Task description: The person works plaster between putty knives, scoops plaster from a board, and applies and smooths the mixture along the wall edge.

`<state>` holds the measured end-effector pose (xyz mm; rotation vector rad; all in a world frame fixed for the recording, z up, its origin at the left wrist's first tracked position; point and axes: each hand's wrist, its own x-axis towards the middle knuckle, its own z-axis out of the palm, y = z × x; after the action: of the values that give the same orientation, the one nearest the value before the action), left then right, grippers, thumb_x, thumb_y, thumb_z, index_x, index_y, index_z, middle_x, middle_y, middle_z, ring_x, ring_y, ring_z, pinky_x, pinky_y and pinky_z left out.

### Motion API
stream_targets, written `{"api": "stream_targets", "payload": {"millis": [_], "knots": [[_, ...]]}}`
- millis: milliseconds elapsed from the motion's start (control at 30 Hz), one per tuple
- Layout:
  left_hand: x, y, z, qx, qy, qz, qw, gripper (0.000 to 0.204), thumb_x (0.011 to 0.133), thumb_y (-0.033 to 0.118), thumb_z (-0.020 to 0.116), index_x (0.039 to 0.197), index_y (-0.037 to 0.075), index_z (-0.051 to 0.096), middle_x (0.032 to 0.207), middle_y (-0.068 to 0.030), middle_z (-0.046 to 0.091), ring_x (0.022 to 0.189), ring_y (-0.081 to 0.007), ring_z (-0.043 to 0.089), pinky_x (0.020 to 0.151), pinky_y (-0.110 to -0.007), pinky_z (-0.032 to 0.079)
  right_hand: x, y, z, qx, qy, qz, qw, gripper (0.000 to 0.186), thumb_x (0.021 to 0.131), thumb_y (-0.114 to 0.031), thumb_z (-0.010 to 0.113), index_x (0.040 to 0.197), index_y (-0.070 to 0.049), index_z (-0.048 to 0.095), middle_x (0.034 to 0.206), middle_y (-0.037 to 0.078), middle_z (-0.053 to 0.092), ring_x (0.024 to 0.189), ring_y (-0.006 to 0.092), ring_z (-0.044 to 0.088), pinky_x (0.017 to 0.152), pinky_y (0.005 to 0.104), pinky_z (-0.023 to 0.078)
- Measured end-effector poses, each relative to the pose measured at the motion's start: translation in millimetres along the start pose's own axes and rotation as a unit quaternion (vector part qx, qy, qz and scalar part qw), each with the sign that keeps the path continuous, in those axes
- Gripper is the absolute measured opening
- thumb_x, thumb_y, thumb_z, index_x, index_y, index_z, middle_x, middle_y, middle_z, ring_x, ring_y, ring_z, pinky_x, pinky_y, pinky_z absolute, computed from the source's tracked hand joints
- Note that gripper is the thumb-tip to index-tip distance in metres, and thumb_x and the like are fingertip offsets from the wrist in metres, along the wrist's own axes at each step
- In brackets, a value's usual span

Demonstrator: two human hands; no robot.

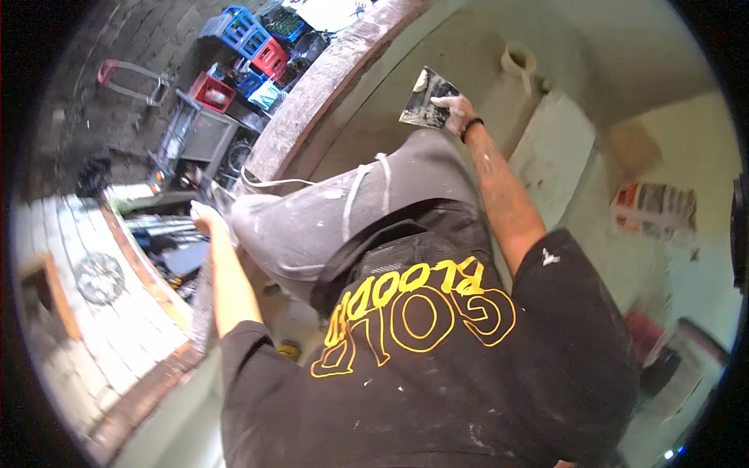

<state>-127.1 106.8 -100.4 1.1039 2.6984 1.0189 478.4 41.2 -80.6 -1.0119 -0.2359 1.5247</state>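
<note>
My right hand (459,111) is closed on the edge of a dark, flat, square-cornered plate (425,103) smeared with white; its exact kind is unclear. White residue coats the fingers, and a dark band circles the wrist. The plate is above my bent leg in grey, dust-marked trousers (296,226), in front of a greenish wall (367,125). My left hand (204,217) is at the far left, close to my knee and a rough ledge. White marks its fingertips, but how its fingers are bent is too small to make out.
A curved, rough-edged ledge (312,117) runs between me and a lower yard. Down there are blue crates (238,33), a red crate (211,92), a hand cart (173,136) and pale paving (70,234). A pipe stub (516,58) sticks out at upper right; printed paper (655,210) is at right.
</note>
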Motion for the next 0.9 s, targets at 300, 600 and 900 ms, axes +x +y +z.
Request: {"api": "stream_targets", "payload": {"millis": [300,600,900], "knots": [[28.6,-69.9,36.4,0.078,0.173,-0.082,0.978,0.025,0.077,0.011,0.044,0.085,-0.008,0.057,0.080,-0.0255,0.059,0.078,-0.0389,0.058,0.070,-0.043,0.047,141.3,162.0,-24.5,-0.154,0.271,-0.016,0.950,0.053,0.060,-0.001,0.060,0.111,0.002,0.047,0.102,0.016,0.056,0.094,0.0265,0.054,0.084,0.0333,0.040],[44.4,-105.7,41.7,0.102,0.246,-0.006,0.964,0.023,0.069,0.008,0.045,0.080,-0.008,0.059,0.078,-0.0237,0.060,0.072,-0.0390,0.058,0.066,-0.044,0.046,152.7,175.4,30.4,-0.325,0.346,-0.054,0.879,0.027,0.068,-0.007,0.047,0.087,0.009,0.054,0.091,0.031,0.055,0.094,0.0432,0.051,0.078,0.0401,0.042],[19.8,-70.9,34.6,0.094,0.219,-0.083,0.967,0.025,0.071,0.010,0.046,0.083,-0.009,0.057,0.083,-0.0244,0.060,0.077,-0.0388,0.058,0.071,-0.043,0.046,161.6,171.9,67.0,-0.347,0.301,-0.051,0.887,0.025,0.066,-0.003,0.047,0.088,0.006,0.056,0.085,0.026,0.058,0.083,0.0391,0.057,0.072,0.0422,0.043]]}}
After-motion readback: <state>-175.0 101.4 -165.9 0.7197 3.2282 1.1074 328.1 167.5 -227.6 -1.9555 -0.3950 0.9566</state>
